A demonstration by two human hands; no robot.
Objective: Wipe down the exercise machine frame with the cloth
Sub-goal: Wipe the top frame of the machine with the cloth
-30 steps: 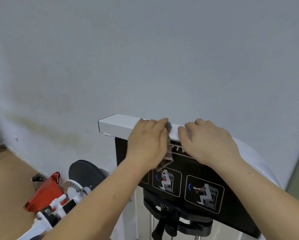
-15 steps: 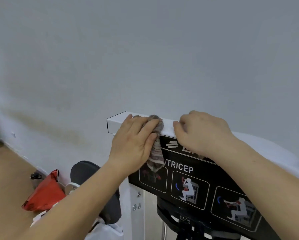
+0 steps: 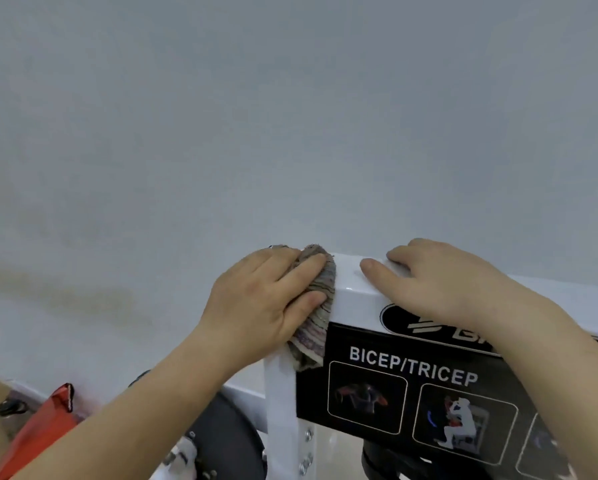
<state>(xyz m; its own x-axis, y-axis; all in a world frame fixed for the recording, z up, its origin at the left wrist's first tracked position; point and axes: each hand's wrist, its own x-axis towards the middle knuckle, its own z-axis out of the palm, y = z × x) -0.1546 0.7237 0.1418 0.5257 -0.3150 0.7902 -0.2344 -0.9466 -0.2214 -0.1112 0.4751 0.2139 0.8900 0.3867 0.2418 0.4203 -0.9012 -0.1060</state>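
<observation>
The white top bar of the exercise machine frame (image 3: 351,289) runs across the lower right, above a black BICEP/TRICEP panel (image 3: 411,368). My left hand (image 3: 262,306) grips a striped grey cloth (image 3: 316,317) and presses it over the bar's left end, with the cloth's tail hanging down onto the panel's corner. My right hand (image 3: 439,282) rests on top of the bar just right of the cloth, fingers curved over the far edge and thumb on the front face.
A pale wall (image 3: 290,116) stands close behind the machine. A white upright post (image 3: 280,410) with bolts drops below the bar. A black round pad (image 3: 228,441) and a red pad (image 3: 44,431) sit at the lower left.
My left hand has slid the cloth leftward along the top bar to its left end. The view has moved closer and left. My right hand stays on the bar.
</observation>
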